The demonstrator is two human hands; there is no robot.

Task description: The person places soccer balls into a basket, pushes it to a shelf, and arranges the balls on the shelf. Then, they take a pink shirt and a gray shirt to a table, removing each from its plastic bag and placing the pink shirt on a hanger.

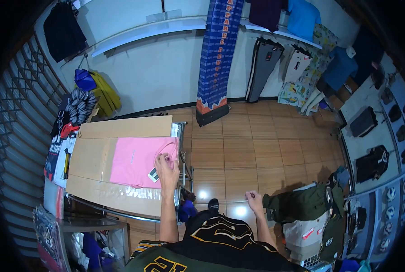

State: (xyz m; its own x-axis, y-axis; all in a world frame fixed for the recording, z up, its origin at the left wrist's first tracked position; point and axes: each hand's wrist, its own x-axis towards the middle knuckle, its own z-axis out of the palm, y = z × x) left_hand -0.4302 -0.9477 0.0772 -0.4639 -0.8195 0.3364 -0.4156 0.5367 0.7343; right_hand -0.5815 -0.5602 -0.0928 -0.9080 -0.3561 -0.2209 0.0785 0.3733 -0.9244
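Observation:
A folded pink T-shirt [132, 158] lies flat on a cardboard-covered table, its neckline toward the table's right edge. My left hand [167, 171] rests over the neckline with bent fingers closed on the pink cloth. Beside that hand, a small tag with white and dark print [153, 175] lies on the shirt. My right hand [254, 199] hangs in the air above the tiled floor, fingers curled together. Whether it holds something small cannot be made out.
Cardboard [89, 158] covers the table, with a yellow-and-black tool [67, 164] and a red object [68, 130] at its left. Dark green garments [297, 204] are piled on my right. A blue printed pillar [215, 68] stands ahead; clothes hang along the walls.

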